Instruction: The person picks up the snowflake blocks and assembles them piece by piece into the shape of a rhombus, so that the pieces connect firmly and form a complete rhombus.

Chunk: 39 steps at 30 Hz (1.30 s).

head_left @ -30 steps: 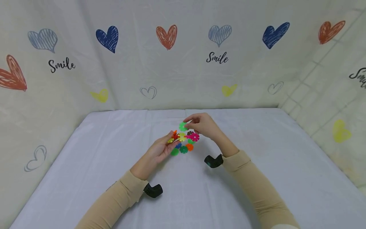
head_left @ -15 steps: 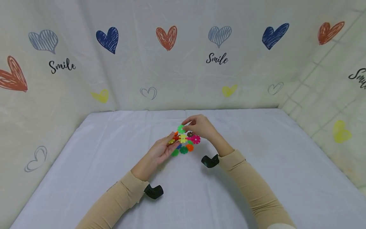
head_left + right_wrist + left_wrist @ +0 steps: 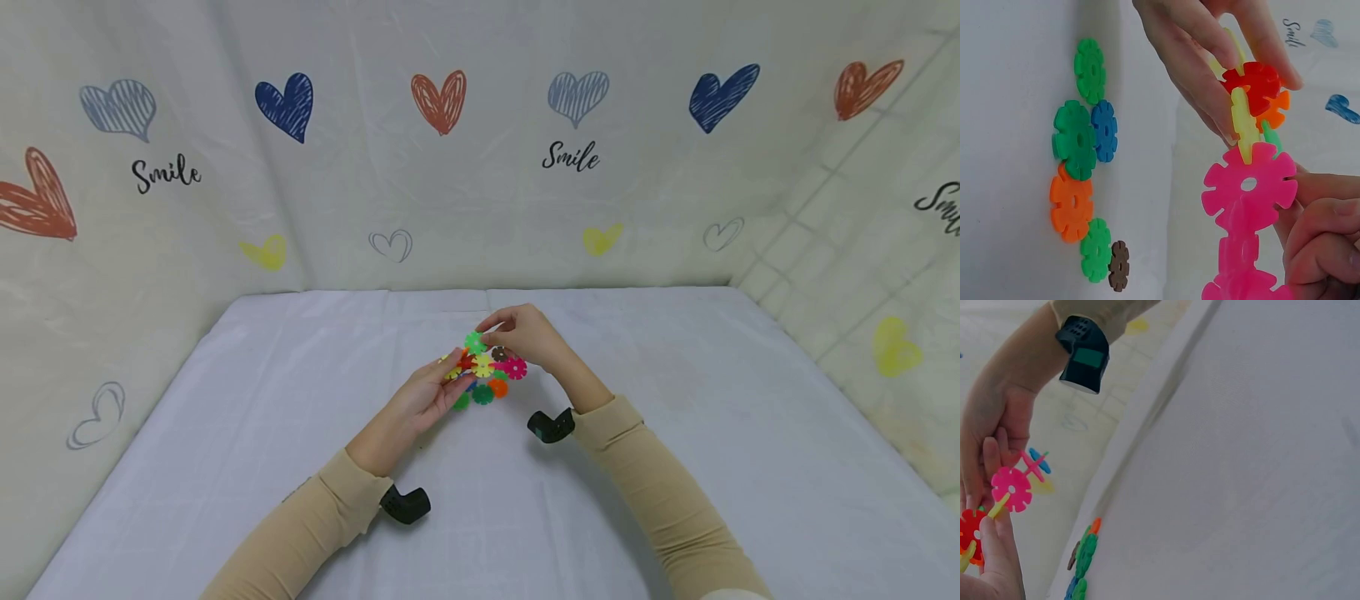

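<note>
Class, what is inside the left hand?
The red disc and a yellow disc partly show. The left hand covers other parts; how many discs it grips is hidden.

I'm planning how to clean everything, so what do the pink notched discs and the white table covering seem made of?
The pink notched discs seem to be smooth, molded plastic: even color, clean-edged slots. The white table covering looks like matte fabric, judging by its faint creases, though thin plastic sheeting remains possible.
</note>
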Each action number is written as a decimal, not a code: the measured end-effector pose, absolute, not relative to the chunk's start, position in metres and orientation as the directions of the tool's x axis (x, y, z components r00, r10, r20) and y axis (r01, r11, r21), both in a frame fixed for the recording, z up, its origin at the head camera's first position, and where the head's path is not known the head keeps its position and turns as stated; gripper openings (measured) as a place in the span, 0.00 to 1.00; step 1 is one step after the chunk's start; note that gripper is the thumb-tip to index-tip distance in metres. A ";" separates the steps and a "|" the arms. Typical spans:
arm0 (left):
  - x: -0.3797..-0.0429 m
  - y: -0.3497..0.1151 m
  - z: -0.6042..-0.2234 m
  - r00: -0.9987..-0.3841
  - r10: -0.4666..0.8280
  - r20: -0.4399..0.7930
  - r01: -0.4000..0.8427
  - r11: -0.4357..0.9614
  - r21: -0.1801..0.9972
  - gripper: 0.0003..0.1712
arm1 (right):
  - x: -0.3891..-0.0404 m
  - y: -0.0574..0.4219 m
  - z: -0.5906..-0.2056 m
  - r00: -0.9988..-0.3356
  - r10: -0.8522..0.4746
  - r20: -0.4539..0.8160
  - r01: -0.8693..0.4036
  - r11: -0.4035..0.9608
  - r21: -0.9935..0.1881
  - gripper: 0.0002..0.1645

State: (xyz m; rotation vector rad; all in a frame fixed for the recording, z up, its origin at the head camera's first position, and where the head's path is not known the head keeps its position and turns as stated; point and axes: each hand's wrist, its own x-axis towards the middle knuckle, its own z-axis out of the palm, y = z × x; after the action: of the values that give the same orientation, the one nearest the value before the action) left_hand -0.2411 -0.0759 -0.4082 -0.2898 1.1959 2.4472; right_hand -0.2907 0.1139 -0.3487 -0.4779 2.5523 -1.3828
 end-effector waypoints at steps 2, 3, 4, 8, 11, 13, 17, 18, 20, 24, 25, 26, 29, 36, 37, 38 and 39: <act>-0.241 -0.076 -0.409 -0.899 0.263 -0.351 -0.438 -0.552 0.709 0.22 | -0.290 0.114 -0.349 -0.929 -0.371 -0.018 -0.185 0.506 -0.843 0.12; -0.241 -0.076 -0.409 -0.899 0.264 -0.350 -0.438 -0.550 0.711 0.22 | -0.290 0.114 -0.350 -0.929 -0.369 -0.016 -0.185 0.503 -0.844 0.12; -0.240 -0.076 -0.409 -0.899 0.264 -0.349 -0.438 -0.548 0.712 0.22 | -0.290 0.114 -0.350 -0.929 -0.370 -0.015 -0.185 0.499 -0.846 0.12; -0.240 -0.076 -0.409 -0.898 0.266 -0.351 -0.440 -0.541 0.717 0.22 | -0.290 0.114 -0.352 -0.927 -0.375 -0.017 -0.176 0.474 -0.863 0.11; -0.239 -0.076 -0.409 -0.898 0.262 -0.354 -0.441 -0.534 0.721 0.21 | -0.290 0.114 -0.353 -0.925 -0.380 -0.023 -0.165 0.455 -0.875 0.11; -0.238 -0.076 -0.409 -0.898 0.257 -0.357 -0.440 -0.533 0.723 0.20 | -0.289 0.114 -0.354 -0.926 -0.378 -0.029 -0.154 0.446 -0.882 0.11; -0.236 -0.076 -0.411 -0.903 0.249 -0.350 -0.430 -0.544 0.721 0.20 | -0.286 0.114 -0.356 -0.933 -0.358 -0.027 -0.137 0.425 -0.895 0.10; -0.235 -0.076 -0.411 -0.905 0.246 -0.348 -0.426 -0.550 0.718 0.20 | -0.285 0.113 -0.356 -0.936 -0.351 -0.027 -0.132 0.421 -0.898 0.10; -0.234 -0.075 -0.412 -0.908 0.243 -0.342 -0.419 -0.563 0.712 0.18 | -0.284 0.112 -0.357 -0.940 -0.341 -0.022 -0.127 0.409 -0.904 0.09; -0.232 -0.074 -0.413 -0.915 0.242 -0.322 -0.402 -0.585 0.704 0.16 | -0.281 0.111 -0.358 -0.944 -0.329 -0.018 -0.122 0.399 -0.909 0.09; -0.232 -0.074 -0.413 -0.917 0.239 -0.320 -0.399 -0.590 0.702 0.15 | -0.280 0.110 -0.358 -0.945 -0.325 -0.016 -0.121 0.396 -0.910 0.10; -0.232 -0.073 -0.413 -0.919 0.237 -0.314 -0.394 -0.591 0.704 0.15 | -0.279 0.110 -0.357 -0.946 -0.322 -0.013 -0.123 0.397 -0.909 0.10; -0.233 -0.072 -0.412 -0.924 0.221 -0.313 -0.382 -0.594 0.708 0.15 | -0.278 0.111 -0.354 -0.949 -0.314 -0.010 -0.123 0.401 -0.908 0.10; -0.236 -0.070 -0.409 -0.924 0.209 -0.320 -0.380 -0.576 0.724 0.15 | -0.280 0.111 -0.351 -0.947 -0.320 0.019 -0.166 0.440 -0.882 0.08; -0.237 -0.071 -0.410 -0.923 0.211 -0.321 -0.383 -0.570 0.727 0.15 | -0.280 0.111 -0.350 -0.945 -0.328 0.024 -0.180 0.454 -0.873 0.08; -0.237 -0.071 -0.410 -0.922 0.214 -0.324 -0.387 -0.565 0.728 0.14 | -0.280 0.111 -0.350 -0.942 -0.335 0.029 -0.192 0.467 -0.863 0.08; -0.238 -0.072 -0.410 -0.920 0.217 -0.326 -0.391 -0.558 0.732 0.14 | -0.281 0.111 -0.351 -0.938 -0.344 0.033 -0.206 0.481 -0.852 0.09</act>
State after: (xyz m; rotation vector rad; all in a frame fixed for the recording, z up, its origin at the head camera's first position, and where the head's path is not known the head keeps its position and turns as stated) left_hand -0.2377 -0.0718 -0.4099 -0.2822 1.2395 2.4876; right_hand -0.2809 0.1114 -0.3506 -0.4824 2.5781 -1.4532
